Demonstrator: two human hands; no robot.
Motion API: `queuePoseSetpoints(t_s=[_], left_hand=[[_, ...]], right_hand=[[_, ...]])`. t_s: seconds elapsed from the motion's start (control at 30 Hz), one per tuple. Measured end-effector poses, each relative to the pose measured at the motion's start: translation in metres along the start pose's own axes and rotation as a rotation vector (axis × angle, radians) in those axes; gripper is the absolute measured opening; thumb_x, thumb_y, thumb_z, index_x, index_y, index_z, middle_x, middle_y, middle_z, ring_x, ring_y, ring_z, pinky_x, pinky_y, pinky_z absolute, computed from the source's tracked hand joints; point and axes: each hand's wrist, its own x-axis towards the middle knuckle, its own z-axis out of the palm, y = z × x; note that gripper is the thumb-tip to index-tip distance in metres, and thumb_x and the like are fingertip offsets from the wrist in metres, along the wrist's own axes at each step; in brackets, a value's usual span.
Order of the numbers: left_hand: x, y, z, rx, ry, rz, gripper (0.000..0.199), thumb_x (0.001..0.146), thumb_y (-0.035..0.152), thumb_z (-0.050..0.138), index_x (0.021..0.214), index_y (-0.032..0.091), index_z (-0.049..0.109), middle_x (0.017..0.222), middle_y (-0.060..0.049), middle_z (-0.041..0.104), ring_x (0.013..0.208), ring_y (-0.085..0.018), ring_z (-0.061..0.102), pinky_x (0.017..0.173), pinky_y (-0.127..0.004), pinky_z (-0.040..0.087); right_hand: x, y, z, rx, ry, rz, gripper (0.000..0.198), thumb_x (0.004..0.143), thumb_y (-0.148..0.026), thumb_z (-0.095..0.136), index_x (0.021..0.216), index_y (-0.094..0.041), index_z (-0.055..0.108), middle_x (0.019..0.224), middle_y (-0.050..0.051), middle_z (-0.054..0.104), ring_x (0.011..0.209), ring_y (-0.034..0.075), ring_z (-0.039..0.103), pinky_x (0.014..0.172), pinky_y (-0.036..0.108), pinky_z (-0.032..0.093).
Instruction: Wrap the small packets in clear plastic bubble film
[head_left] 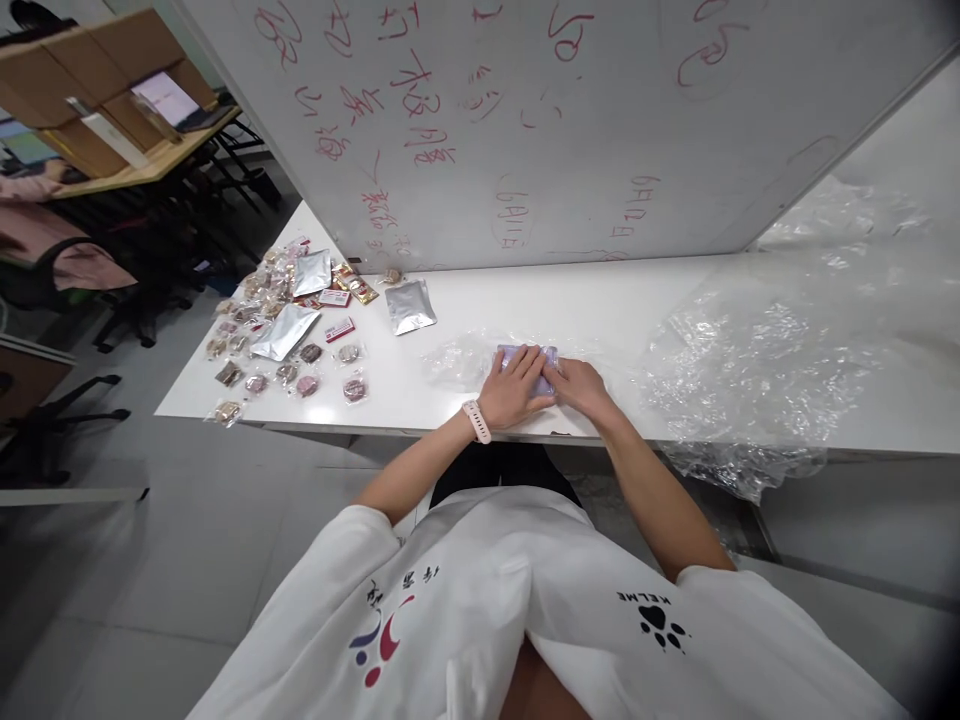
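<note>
On the white table lies a flat light-purple box, with clear plastic wrap spread out to its left and more to its right. My left hand, with a pale pink watch on the wrist, rests flat on top of the box with fingers stretched out. The fingers of my right hand are closed at the box's right edge, close beside my left hand. Both hands cover much of the box, and the right fingertips are partly hidden.
A large heap of bubble wrap hangs over the front edge at right. Silver pouches, small red-and-white packets and several wrapped sweets lie at left. Behind stands a whiteboard with red writing. A person's sleeve shows at another desk.
</note>
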Motion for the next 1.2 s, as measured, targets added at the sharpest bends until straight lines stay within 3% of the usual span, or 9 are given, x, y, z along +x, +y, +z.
queuePoseSetpoints(t_s=[0.2, 0.33, 0.43, 0.5, 0.67, 0.8, 0.97, 1.1, 1.2], left_hand=[[-0.014, -0.003, 0.040, 0.080, -0.004, -0.051, 0.072, 0.099, 0.053, 0.039, 0.158, 0.016, 0.022, 0.164, -0.012, 0.024, 0.154, -0.029, 0.017, 0.123, -0.058, 0.013], [-0.012, -0.007, 0.038, 0.054, 0.015, -0.041, 0.069, 0.100, 0.052, 0.038, 0.158, 0.018, 0.024, 0.163, -0.011, 0.027, 0.153, -0.028, 0.020, 0.123, -0.059, 0.015], [-0.013, -0.007, 0.039, 0.048, 0.023, -0.045, 0.067, 0.100, 0.051, 0.037, 0.158, 0.020, 0.025, 0.163, -0.011, 0.028, 0.153, -0.029, 0.021, 0.123, -0.060, 0.013], [-0.013, -0.006, 0.040, 0.046, 0.026, -0.051, 0.066, 0.100, 0.051, 0.037, 0.158, 0.021, 0.025, 0.163, -0.010, 0.028, 0.153, -0.029, 0.021, 0.123, -0.060, 0.013], [-0.014, -0.006, 0.040, 0.041, 0.029, -0.053, 0.067, 0.100, 0.050, 0.038, 0.158, 0.021, 0.023, 0.163, -0.010, 0.028, 0.153, -0.029, 0.021, 0.123, -0.060, 0.012], [-0.014, -0.006, 0.039, 0.043, 0.035, -0.050, 0.067, 0.099, 0.050, 0.039, 0.158, 0.021, 0.024, 0.163, -0.010, 0.029, 0.152, -0.029, 0.021, 0.123, -0.060, 0.012], [-0.013, -0.005, 0.039, 0.044, 0.055, -0.052, 0.064, 0.099, 0.051, 0.040, 0.154, 0.019, 0.033, 0.158, -0.014, 0.037, 0.150, -0.029, 0.027, 0.122, -0.059, 0.014], [-0.015, -0.002, 0.039, 0.023, -0.023, -0.056, 0.051, 0.100, 0.038, 0.039, 0.144, 0.015, 0.048, 0.136, -0.017, 0.061, 0.133, -0.031, 0.052, 0.122, -0.064, 0.007], [-0.014, -0.002, 0.036, -0.001, -0.064, -0.059, 0.051, 0.097, 0.027, 0.042, 0.147, 0.016, 0.046, 0.137, -0.017, 0.061, 0.132, -0.032, 0.053, 0.120, -0.067, 0.006]], right_hand=[[-0.010, 0.028, -0.053, -0.256, -0.133, -0.143, 0.026, 0.089, -0.039, 0.051, 0.076, -0.021, 0.064, 0.072, 0.004, 0.068, 0.065, 0.019, 0.057, 0.064, 0.030, 0.032], [-0.034, 0.034, -0.091, -0.381, 0.218, -0.091, 0.031, 0.094, -0.032, 0.044, 0.081, -0.020, 0.069, 0.079, 0.008, 0.070, 0.076, 0.023, 0.059, 0.080, 0.038, 0.033], [-0.067, 0.031, -0.104, -0.430, 0.595, 0.126, 0.039, 0.099, -0.033, 0.036, 0.088, -0.017, 0.070, 0.086, 0.014, 0.068, 0.085, 0.027, 0.058, 0.081, 0.042, 0.033], [-0.093, 0.029, -0.098, -0.393, 0.666, 0.208, 0.040, 0.100, -0.039, 0.037, 0.090, -0.018, 0.070, 0.087, 0.015, 0.067, 0.085, 0.028, 0.057, 0.076, 0.041, 0.035], [-0.125, 0.026, -0.031, -0.293, 0.307, -0.048, 0.035, 0.098, -0.038, 0.040, 0.099, -0.020, 0.070, 0.109, 0.015, 0.068, 0.097, 0.032, 0.057, 0.082, 0.045, 0.040], [-0.092, 0.025, 0.011, -0.261, 0.341, -0.102, 0.038, 0.099, -0.033, 0.036, 0.119, -0.016, 0.063, 0.127, 0.020, 0.061, 0.120, 0.037, 0.048, 0.099, 0.056, 0.034], [-0.046, 0.011, 0.023, -0.145, 0.365, -0.186, 0.043, 0.102, -0.033, 0.029, 0.121, -0.017, 0.064, 0.131, 0.016, 0.062, 0.127, 0.031, 0.049, 0.107, 0.052, 0.033], [-0.039, -0.013, 0.037, -0.001, 0.279, -0.345, 0.050, 0.104, -0.035, 0.025, 0.143, -0.020, 0.052, 0.147, 0.010, 0.053, 0.137, 0.024, 0.044, 0.110, 0.046, 0.035], [-0.039, -0.024, 0.046, 0.066, 0.258, -0.373, 0.051, 0.104, -0.037, 0.024, 0.147, -0.023, 0.049, 0.151, 0.006, 0.049, 0.141, 0.023, 0.039, 0.113, 0.045, 0.035]])
